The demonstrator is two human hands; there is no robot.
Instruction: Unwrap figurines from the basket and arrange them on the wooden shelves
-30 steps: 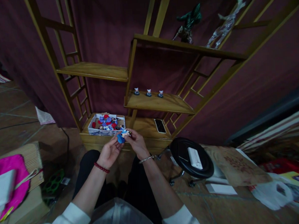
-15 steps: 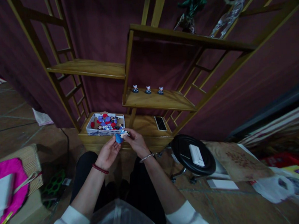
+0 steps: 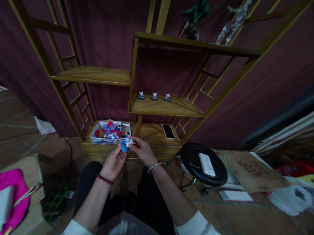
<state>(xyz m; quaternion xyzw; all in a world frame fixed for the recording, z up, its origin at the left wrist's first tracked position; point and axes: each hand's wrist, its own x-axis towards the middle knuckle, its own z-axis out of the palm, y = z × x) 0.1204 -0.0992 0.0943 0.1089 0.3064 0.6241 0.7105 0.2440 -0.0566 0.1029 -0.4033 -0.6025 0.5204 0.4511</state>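
Between my two hands is a small figurine (image 3: pixel 129 142), white and blue with some dark parts, set against a blue piece (image 3: pixel 124 147) that looks like its base. My left hand (image 3: pixel 114 163) pinches the blue piece between thumb and fingers. The fingers of my right hand (image 3: pixel 143 151) are closed on the figurine from the right. Whether the two pieces are joined I cannot tell. Just beyond my hands, a shallow white box (image 3: pixel 105 141) holds several red, blue and dark figurine pieces. Three small figurines (image 3: pixel 154 96) stand in a row on the middle shelf (image 3: pixel 172 108).
A phone (image 3: pixel 168 131) lies on the low wooden ledge, right of the box. To my right stands a black round stool (image 3: pixel 188 158) bearing a white oblong object (image 3: pixel 207 164). A green statuette (image 3: pixel 196 19) stands on the upper shelf. At left, a pink cloth (image 3: pixel 18 177) lies under a white device.
The view has shifted slightly, so the shelves sit a little lower in it. Both hands keep hold of the figurine and the blue piece, which have turned slightly.
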